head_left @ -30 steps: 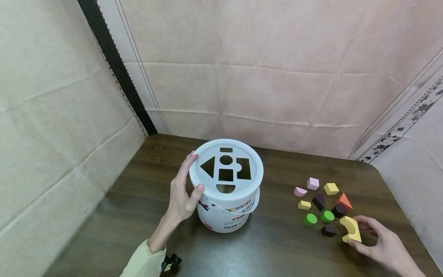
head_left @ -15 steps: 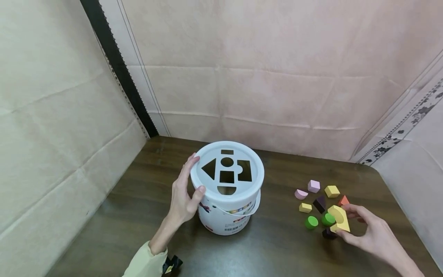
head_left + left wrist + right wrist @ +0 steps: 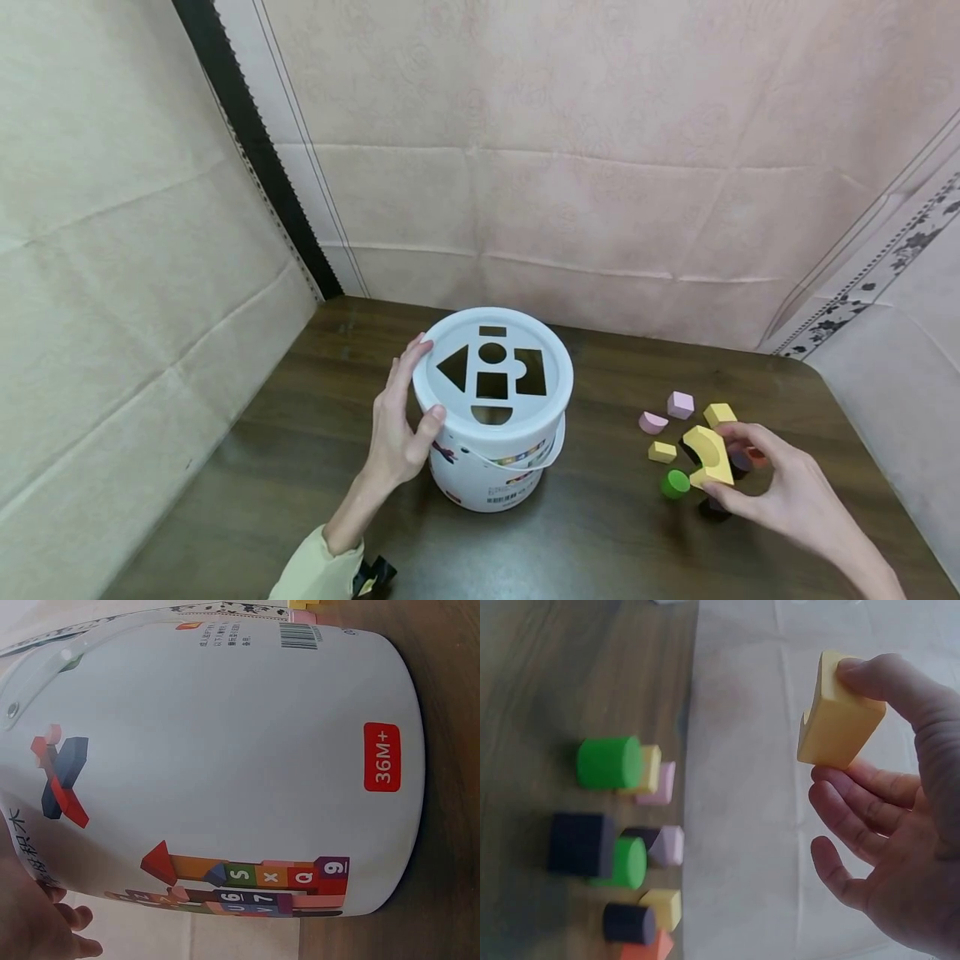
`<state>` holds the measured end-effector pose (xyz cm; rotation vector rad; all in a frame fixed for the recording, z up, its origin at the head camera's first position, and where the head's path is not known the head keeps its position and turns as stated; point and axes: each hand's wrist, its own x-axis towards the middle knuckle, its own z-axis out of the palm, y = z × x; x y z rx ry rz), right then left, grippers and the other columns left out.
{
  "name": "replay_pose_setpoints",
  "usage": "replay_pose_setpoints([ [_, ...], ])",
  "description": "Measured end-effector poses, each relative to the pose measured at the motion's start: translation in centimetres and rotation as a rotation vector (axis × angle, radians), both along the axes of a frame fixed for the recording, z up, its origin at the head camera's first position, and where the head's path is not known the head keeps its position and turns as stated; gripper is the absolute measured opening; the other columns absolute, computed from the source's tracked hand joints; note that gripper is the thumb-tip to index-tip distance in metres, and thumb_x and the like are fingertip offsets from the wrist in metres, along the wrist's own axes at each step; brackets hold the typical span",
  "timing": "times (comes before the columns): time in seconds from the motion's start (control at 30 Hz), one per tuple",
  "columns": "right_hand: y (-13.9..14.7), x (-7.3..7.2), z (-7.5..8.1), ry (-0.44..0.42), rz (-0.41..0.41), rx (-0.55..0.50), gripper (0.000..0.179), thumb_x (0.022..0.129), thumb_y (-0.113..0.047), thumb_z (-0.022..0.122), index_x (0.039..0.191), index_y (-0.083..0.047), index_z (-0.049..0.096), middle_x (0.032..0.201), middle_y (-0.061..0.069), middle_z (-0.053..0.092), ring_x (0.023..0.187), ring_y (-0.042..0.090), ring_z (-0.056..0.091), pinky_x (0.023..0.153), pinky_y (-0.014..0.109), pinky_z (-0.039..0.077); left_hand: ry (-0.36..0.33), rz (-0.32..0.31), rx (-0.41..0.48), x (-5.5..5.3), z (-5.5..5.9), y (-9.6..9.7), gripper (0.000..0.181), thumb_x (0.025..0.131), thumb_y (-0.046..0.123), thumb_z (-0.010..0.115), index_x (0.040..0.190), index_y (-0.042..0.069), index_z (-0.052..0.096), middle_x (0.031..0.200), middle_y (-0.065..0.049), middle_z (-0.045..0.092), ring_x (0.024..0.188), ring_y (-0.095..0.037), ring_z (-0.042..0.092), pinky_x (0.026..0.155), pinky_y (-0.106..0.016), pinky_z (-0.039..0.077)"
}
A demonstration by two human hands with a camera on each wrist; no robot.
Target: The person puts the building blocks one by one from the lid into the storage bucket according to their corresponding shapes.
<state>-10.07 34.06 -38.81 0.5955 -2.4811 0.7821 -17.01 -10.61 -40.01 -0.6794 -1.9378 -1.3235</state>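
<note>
My left hand [image 3: 399, 425] holds the left side of a white bucket [image 3: 487, 483], its thumb and fingers on the rim of the pale blue lid [image 3: 450, 321]. Cut into that lid are a triangle, a circle, a half-circle and other shaped holes. Over the group of blocks on the right, my right hand [image 3: 783, 492] pinches a yellow arch block [image 3: 712, 454] between thumb and fingers. In the right wrist view the arch block [image 3: 840, 712] is up off the table. It partly hides the blocks beneath it in the head view.
Around the right hand lie a green cylinder [image 3: 675, 483], a small yellow block [image 3: 662, 452], a pink half-round block [image 3: 652, 422], a pink cube [image 3: 680, 405] and a yellow block [image 3: 720, 415]. Dark blocks and a red one are partly covered. Cloth [image 3: 600, 208] hangs behind the table.
My right hand has carried the yellow arch block leftward and a little up over the other blocks. The left hand keeps its hold on the bucket, which has stayed in place.
</note>
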Motion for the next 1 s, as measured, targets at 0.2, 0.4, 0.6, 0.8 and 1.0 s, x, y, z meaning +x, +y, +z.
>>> replay_pose_setpoints([
  [0.2, -1.6, -0.4, 1.4, -0.036, 0.062, -0.040, 0.068, 0.054, -0.003, 0.096, 0.114, -0.013, 0.066, 0.094, -0.009, 0.065, 0.078, 0.002, 0.059, 0.076, 0.009, 0.042, 0.001, 0.000, 0.000, 0.0, -0.1, 0.0, 0.078, 0.092, 0.059, 0.048, 0.143, -0.001, 0.048, 0.147, -0.016, 0.050, 0.138, -0.034, 0.043, 0.109, -0.070, 0.015],
  [0.4, -3.1, -1.0, 3.1, 0.001, 0.081, -0.003, 0.072, 0.052, -0.005, 0.097, 0.115, -0.019, 0.066, 0.098, -0.014, 0.064, 0.086, -0.001, 0.055, 0.064, 0.015, 0.041, 0.008, 0.004, -0.004, 0.0, -0.2, -0.1, 0.076, 0.092, 0.056, 0.048, 0.142, -0.001, 0.049, 0.146, -0.016, 0.051, 0.138, -0.034, 0.043, 0.108, -0.072, 0.016],
  [0.6, -4.6, -1.9, 4.5, 0.028, 0.135, 0.000, 0.069, 0.054, -0.006, 0.096, 0.115, -0.017, 0.065, 0.097, -0.014, 0.062, 0.086, -0.001, 0.054, 0.062, 0.016, 0.041, -0.001, 0.004, -0.008, 0.0, -0.3, -0.1, 0.074, 0.092, 0.055, 0.048, 0.142, 0.000, 0.049, 0.146, -0.015, 0.051, 0.137, -0.033, 0.043, 0.108, -0.072, 0.015],
  [0.8, -6.2, -3.1, 5.9, 0.067, 0.177, -0.001, 0.067, 0.054, -0.010, 0.096, 0.115, -0.016, 0.067, 0.097, -0.011, 0.061, 0.084, 0.002, 0.053, 0.074, 0.016, 0.039, -0.009, -0.002, -0.007, 0.1, -0.1, -0.1, 0.071, 0.092, 0.051, 0.049, 0.142, 0.000, 0.049, 0.146, -0.016, 0.051, 0.137, -0.034, 0.043, 0.110, -0.070, 0.014],
  [1.0, -8.0, -4.4, 7.2, 0.101, 0.185, -0.008, 0.065, 0.055, -0.013, 0.096, 0.114, -0.014, 0.068, 0.105, -0.009, 0.065, 0.091, 0.006, 0.056, 0.079, 0.019, 0.039, -0.001, 0.003, -0.012, 0.1, 0.0, 0.0, 0.074, 0.093, 0.055, 0.047, 0.141, -0.001, 0.049, 0.147, -0.017, 0.050, 0.136, -0.034, 0.045, 0.108, -0.073, 0.015],
])
